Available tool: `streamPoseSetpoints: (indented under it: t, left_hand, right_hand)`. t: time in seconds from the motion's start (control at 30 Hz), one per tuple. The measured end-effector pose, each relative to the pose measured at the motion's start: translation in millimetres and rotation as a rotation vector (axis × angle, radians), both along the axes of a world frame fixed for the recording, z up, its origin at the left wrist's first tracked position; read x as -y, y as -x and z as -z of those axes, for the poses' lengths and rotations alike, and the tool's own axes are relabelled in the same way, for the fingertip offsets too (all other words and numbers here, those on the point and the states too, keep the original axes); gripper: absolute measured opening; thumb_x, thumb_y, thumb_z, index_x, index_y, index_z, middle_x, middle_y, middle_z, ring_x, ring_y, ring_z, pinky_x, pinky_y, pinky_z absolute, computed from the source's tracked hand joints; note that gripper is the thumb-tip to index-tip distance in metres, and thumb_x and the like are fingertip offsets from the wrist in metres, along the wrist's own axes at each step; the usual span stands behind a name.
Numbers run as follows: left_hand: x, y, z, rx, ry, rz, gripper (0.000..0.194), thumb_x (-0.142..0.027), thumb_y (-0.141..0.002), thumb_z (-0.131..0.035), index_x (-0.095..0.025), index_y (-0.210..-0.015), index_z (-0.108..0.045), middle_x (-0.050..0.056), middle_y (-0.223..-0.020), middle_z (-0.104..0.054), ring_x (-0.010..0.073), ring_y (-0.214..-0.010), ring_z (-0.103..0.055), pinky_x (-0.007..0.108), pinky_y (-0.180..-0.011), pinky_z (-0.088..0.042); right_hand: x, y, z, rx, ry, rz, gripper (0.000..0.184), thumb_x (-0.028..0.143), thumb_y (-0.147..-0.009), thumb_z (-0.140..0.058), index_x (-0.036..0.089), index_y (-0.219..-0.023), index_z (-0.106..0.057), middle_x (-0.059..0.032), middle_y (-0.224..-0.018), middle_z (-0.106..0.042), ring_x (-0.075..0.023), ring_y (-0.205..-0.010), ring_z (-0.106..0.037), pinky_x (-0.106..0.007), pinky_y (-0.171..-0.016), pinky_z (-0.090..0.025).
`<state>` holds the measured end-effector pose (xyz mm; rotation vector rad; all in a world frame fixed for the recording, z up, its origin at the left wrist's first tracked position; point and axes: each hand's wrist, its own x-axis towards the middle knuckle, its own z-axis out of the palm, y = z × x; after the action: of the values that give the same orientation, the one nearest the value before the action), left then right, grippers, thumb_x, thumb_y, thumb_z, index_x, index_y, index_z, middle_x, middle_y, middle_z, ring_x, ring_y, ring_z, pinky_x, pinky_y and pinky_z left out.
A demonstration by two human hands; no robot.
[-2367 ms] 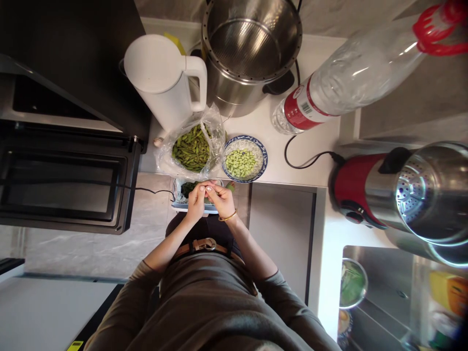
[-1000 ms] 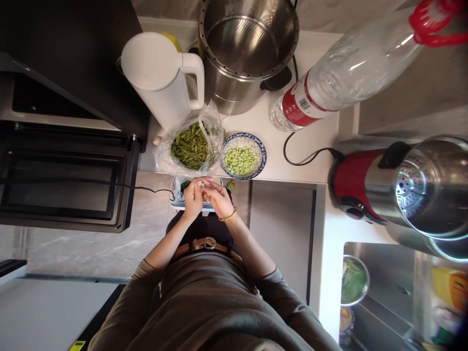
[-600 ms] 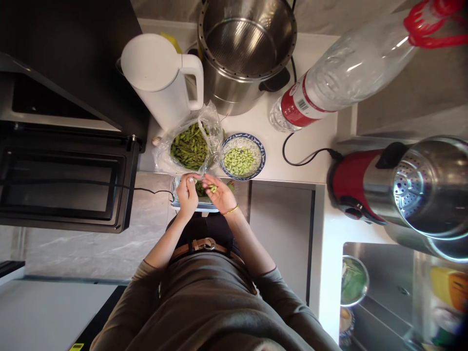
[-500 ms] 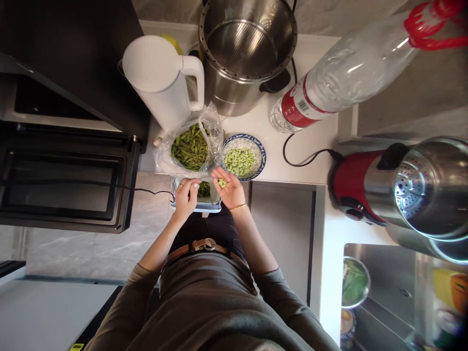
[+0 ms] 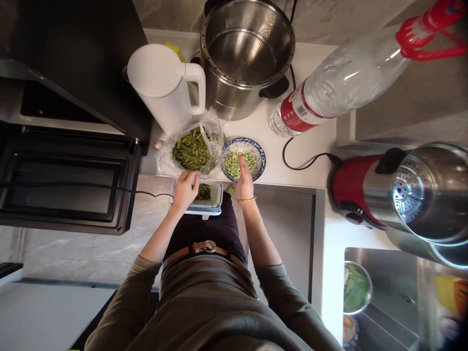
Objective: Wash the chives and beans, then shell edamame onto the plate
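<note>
My right hand (image 5: 245,183) is turned on its edge over the near rim of a blue-and-white patterned bowl (image 5: 260,148). Its fingers are stretched out, and the palm is hidden from view. Shelled green beans (image 5: 233,163) lie in the bowl. My left hand (image 5: 185,189) has curled fingers and is closed above a bin (image 5: 216,196) containing green pods; whatever it may hold cannot be made out. Just beyond it, a clear plastic bag (image 5: 216,158) full of green pods (image 5: 190,150) lies open on the counter.
Behind the bag stand a white pitcher (image 5: 161,80) and a steel pot (image 5: 234,100). A large plastic bottle (image 5: 307,105) is at the back right. To the right are a red-and-steel appliance (image 5: 354,183) and a sink (image 5: 387,292). An open black oven door (image 5: 66,180) is at left.
My right hand has moved from above the bin to the bowl and turned on edge; the beans seen in its palm no longer show. My left hand stays near the bin, fingers still curled.
</note>
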<state>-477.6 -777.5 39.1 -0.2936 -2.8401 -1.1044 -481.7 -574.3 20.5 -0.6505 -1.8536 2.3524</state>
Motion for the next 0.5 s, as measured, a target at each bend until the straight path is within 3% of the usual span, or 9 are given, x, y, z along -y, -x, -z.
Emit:
streamPoseSetpoints:
  t: [0.1,0.27,0.37,0.5]
  left_hand:
    - [3.1,45.1,0.1,0.01,0.026,-0.153,0.025,-0.016,-0.088,-0.041,-0.015,-0.102,-0.062,0.012,-0.098,-0.065,0.0236,-0.095,-0.062,0.038,-0.087,-0.05]
    - [10.3,104.0,16.3,0.165,0.178,-0.437,0.028,-0.007,-0.08,-0.047,-0.01,-0.106,-0.057,0.018,-0.095,-0.067,0.0302,-0.094,-0.064,0.044,-0.082,-0.05]
    - [13.2,116.4,21.3,0.202,0.254,-0.487,0.023,-0.011,-0.079,-0.054,-0.011,-0.101,-0.058,0.018,-0.091,-0.068,0.0326,-0.092,-0.065,0.044,-0.079,-0.051]
    - [12.7,110.5,15.2,0.171,0.233,-0.458,0.021,-0.012,-0.078,-0.055,-0.013,-0.099,-0.059,0.015,-0.089,-0.068,0.03,-0.089,-0.065,0.041,-0.079,-0.05]
  right_hand:
    - [12.4,-6.9,-7.7,-0.029,-0.01,-0.046,0.044,0.047,-0.084,-0.053,0.026,-0.122,-0.06,-0.0008,-0.14,-0.053,-0.0172,-0.139,-0.035,-0.039,-0.118,-0.019]
    - [32.7,-15.7,-22.6,-0.046,0.036,-0.113,0.037,0.043,-0.08,-0.06,0.026,-0.113,-0.066,-0.0029,-0.13,-0.061,-0.0213,-0.129,-0.048,-0.041,-0.113,-0.029]
    - [39.6,-20.2,-33.8,-0.028,0.017,-0.159,0.034,0.043,-0.079,-0.062,0.026,-0.109,-0.068,-0.0031,-0.126,-0.064,-0.0218,-0.126,-0.05,-0.04,-0.112,-0.031]
    - [45.4,-23.7,-42.3,-0.002,0.015,-0.185,0.03,0.043,-0.078,-0.064,0.026,-0.103,-0.07,-0.0024,-0.119,-0.068,-0.021,-0.12,-0.055,-0.04,-0.11,-0.034]
